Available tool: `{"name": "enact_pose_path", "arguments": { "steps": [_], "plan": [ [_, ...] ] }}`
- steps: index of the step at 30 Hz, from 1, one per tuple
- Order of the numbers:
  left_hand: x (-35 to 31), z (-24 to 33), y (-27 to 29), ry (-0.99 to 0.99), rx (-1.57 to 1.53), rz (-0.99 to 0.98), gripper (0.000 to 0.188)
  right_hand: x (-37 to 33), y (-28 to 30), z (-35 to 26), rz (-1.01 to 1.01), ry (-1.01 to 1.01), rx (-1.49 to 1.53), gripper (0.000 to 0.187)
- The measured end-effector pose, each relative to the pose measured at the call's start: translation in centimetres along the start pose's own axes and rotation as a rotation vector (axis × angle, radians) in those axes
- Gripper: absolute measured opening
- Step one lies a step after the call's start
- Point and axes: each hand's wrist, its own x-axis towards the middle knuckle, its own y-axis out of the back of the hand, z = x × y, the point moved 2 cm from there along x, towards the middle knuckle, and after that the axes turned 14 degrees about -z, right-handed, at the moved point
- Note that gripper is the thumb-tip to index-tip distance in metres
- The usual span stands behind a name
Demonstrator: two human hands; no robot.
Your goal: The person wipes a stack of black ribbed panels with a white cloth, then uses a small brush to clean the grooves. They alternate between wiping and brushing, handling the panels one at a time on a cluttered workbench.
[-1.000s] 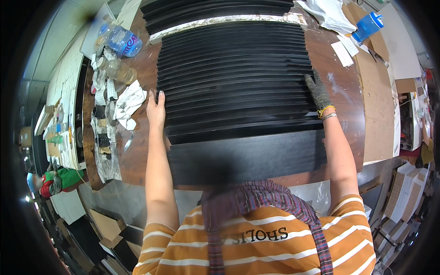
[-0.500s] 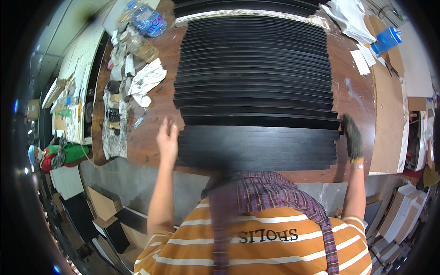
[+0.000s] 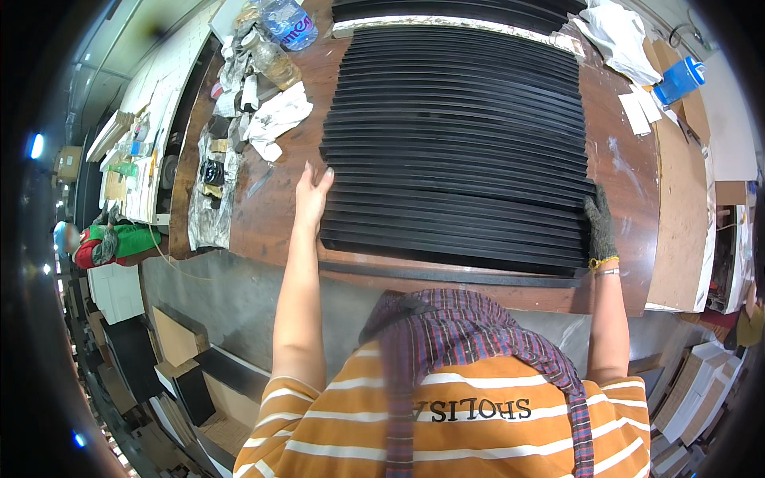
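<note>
Grey concrete floor [image 3: 239, 291] runs along the near side of a glossy brown wooden table [image 3: 625, 271]; midway across it, long straight black slats [image 3: 454, 151] form a close-ridged bank, with wood showing beyond both ends and along the near edge. At the ends are the bare left hand [image 3: 312, 197], thumb and fingers parted, and the grey-gloved right hand [image 3: 600, 227], fingers slightly bent, its grip impossible to tell

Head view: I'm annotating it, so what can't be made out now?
In the head view:
Far strips: cut off by the top edge.
Big bottle: top cut off likewise.
Table under the near strips: covered by them.
Right hand: mostly hidden by its glove.
Co-worker: fingers too small.
</note>
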Motion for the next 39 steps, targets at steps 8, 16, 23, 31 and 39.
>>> {"name": "enact_pose_path", "arguments": {
  "steps": [8,16,23,31,39],
  "plan": [
    [2.8,0.1,-0.7,-0.034,0.002,-0.039,0.061,0.9,-0.7,-0.6,-0.033,-0.030,-0.149,0.077],
    [-6.8,-2.9,5.6,-0.244,0.221,0.191,0.062,-7.3,3.3,2.1,0.023,0.024,-0.083,0.066],
    [-12.9,-10.1,1.5,-0.227,-0.173,0.308,0.065,-12.3,-1.6,5.3,0.121,0.178,-0.017,0.061],
    [-7.2,-8.4,1.3,-0.116,-0.269,0.144,0.056,-7.8,-2.0,4.8,0.171,0.226,-0.200,0.057],
    [-8.1,-4.3,0.9,-0.006,-0.232,0.028,0.053,-7.9,0.0,5.7,-0.059,0.170,0.467,0.060]
  ]
}}
